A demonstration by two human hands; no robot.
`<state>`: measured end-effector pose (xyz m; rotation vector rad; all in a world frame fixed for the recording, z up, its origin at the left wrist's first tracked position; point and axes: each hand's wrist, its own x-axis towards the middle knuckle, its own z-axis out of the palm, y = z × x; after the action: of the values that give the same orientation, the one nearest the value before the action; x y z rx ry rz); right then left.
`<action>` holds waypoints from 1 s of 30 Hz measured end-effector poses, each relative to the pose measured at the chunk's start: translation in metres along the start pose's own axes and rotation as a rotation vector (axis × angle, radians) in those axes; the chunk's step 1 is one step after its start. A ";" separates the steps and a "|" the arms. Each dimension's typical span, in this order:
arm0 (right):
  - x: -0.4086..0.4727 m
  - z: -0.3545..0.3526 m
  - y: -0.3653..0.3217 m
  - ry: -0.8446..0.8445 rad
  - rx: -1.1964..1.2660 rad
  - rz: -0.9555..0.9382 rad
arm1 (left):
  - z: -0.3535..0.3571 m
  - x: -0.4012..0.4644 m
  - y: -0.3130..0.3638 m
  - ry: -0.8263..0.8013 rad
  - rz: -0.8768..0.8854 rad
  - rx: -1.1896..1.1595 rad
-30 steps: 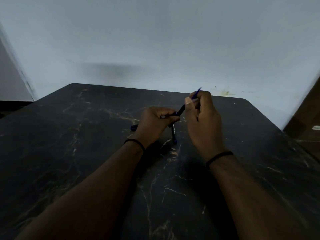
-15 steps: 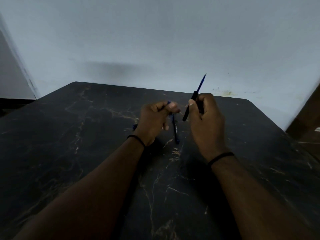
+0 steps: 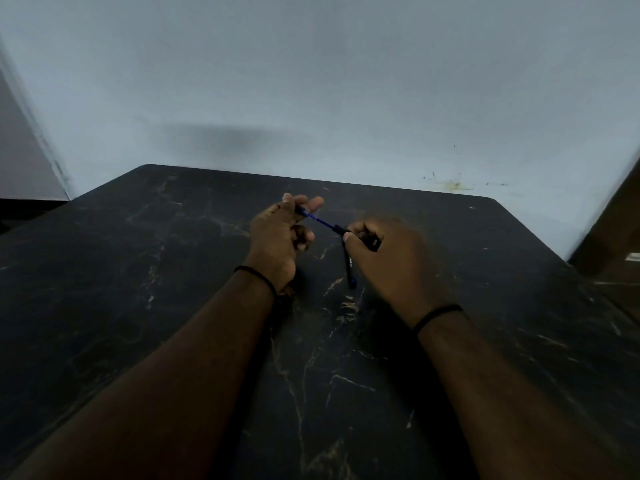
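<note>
Your right hand (image 3: 384, 261) curls tightly round the black pen section (image 3: 360, 237); your left hand (image 3: 277, 237) pinches the tip of its blue refill (image 3: 323, 221). Held above the table (image 3: 173, 271), the piece runs nearly level, tip pointing left and away. Half a second ago it stood upright in the right hand alone. A second pen (image 3: 349, 268) lies just beneath.

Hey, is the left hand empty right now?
No, the left hand pinches the blue end of the thin pen part that the right hand grips.
</note>
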<state>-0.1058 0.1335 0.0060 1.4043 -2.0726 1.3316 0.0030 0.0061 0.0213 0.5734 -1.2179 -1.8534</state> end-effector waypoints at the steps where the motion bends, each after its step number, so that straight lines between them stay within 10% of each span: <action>1: 0.000 0.000 0.000 0.001 -0.003 -0.001 | 0.000 0.000 0.000 0.000 0.000 -0.001; 30: 0.002 0.002 0.008 -0.032 -0.064 0.094 | 0.009 -0.006 -0.004 -0.054 0.046 0.164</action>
<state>-0.1131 0.1313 0.0024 1.3249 -2.2061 1.2738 -0.0021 0.0173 0.0210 0.5832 -1.4168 -1.7509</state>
